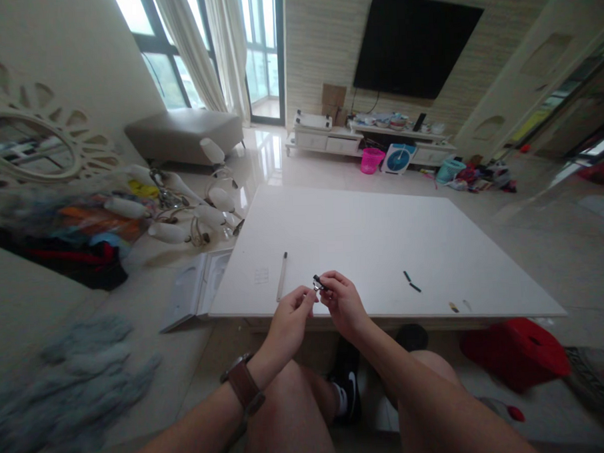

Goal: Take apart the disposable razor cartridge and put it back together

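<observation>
Above the near edge of the white table (352,237), my right hand (342,301) pinches a small black-and-silver object (319,283) between thumb and fingers. Its exact kind is too small to make out. My left hand (292,317) is closed in a pinch right beside it, fingertips at its silvery lower end; what sits between those fingers is hidden. A slim pale stick with a black tip (283,276), like a pen, lies left of my hands. To its left a small grid of marks (261,276) shows on the tabletop. Two short dark green strips (411,282) lie to the right.
Small yellow-and-black scraps (454,307) lie near the table's right front edge. An open white box (200,284) leans by its left side, below a lamp with several white shades (214,213). A red stool-like item (518,354) stands at right. Grey fluffy cloth (89,389) covers floor at left.
</observation>
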Demonstrator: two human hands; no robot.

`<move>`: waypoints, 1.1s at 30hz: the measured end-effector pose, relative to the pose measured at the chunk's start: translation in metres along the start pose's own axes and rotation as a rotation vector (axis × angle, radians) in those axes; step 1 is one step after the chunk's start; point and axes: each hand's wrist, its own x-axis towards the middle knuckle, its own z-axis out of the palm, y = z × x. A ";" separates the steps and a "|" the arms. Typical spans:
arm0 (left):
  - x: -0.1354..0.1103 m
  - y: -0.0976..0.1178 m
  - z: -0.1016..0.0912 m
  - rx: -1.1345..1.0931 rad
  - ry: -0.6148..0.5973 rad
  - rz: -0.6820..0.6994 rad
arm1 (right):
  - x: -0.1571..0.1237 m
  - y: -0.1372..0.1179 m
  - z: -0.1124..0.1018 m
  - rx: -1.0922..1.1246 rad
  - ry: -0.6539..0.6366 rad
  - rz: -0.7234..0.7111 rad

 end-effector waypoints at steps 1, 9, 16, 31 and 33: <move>0.000 0.000 0.000 0.007 0.004 0.002 | 0.000 0.000 0.000 -0.002 -0.001 0.000; 0.000 -0.002 -0.002 0.021 0.018 0.038 | 0.000 0.000 -0.001 0.004 0.003 0.003; 0.000 -0.002 -0.002 0.034 0.043 0.057 | -0.001 0.001 -0.001 0.015 0.003 0.019; -0.002 0.002 -0.003 0.085 0.010 0.039 | 0.000 0.001 -0.005 0.025 -0.006 0.050; -0.001 0.002 -0.004 0.100 0.006 0.039 | 0.001 0.001 -0.005 0.033 -0.007 0.063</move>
